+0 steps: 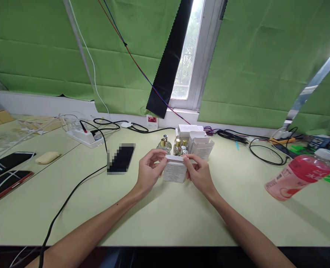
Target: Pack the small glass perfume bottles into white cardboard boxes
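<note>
A small white carton (pixel 175 171) stands on the pale green table (pixel 165 219) in front of me. My left hand (pixel 149 170) grips its left side, fingers curled over the top edge. From the other side my right hand (pixel 198 172) holds it too, fingertips pinching the top flap. Just behind the carton stand several small glass perfume bottles with gold caps (pixel 172 146). More white cartons (pixel 196 143) are stacked to their right.
A phone (pixel 121 159) lies left of the hands, with a black cable (pixel 70 197) running past it from a power strip (pixel 83 136). Two more phones (pixel 5 171) lie at far left. A pink bottle (pixel 300 176) lies on its side at right, cables behind it.
</note>
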`<state>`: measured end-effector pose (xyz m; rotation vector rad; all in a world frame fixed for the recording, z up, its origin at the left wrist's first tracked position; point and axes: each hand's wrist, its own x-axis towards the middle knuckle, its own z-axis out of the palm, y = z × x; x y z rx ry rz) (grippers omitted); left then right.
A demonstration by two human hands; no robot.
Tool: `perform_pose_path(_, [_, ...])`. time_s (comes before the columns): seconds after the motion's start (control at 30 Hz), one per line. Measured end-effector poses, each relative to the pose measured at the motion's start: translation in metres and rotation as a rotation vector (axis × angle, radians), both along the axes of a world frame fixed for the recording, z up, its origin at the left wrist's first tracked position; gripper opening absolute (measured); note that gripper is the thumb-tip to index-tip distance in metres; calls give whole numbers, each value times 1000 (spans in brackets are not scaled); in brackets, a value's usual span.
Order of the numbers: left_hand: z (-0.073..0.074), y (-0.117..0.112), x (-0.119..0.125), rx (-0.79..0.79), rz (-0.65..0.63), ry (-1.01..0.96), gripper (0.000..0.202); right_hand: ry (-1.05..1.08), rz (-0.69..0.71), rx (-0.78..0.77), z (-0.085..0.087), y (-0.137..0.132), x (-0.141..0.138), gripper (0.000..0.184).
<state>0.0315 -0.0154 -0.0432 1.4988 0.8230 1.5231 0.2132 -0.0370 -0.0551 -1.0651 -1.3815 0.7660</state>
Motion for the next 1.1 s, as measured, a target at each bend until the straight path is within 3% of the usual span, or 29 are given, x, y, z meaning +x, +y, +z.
perform_pose_path(1.1, [0, 0, -1, -35, -21, -35, 33, -5, -4, -7, -1, 0, 0, 44])
